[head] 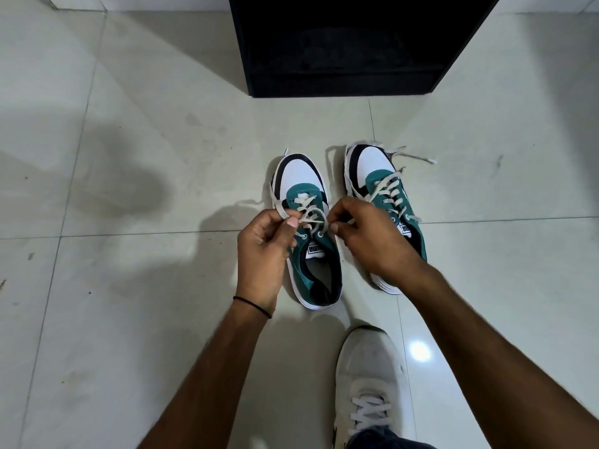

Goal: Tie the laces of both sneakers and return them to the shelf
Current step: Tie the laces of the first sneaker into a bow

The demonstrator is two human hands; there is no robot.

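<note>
Two white, teal and black sneakers stand side by side on the tiled floor, toes pointing away from me. Over the left sneaker point(299, 179), my left hand point(264, 251) pinches one end of its pale lace point(311, 215), which loops out past the shoe's left side. My right hand point(366, 234) pinches the other end just right of the tongue and covers part of the right sneaker point(372, 163). The right sneaker's lace point(416, 155) lies loose and untied, trailing onto the floor by its toe. The dark shelf point(343, 79) stands on the floor behind the shoes.
My own foot in a white sneaker point(368, 377) rests on the floor in front of the pair, with a bit of jeans at the bottom edge. Pale glossy floor tiles point(129, 286) spread to the left and right.
</note>
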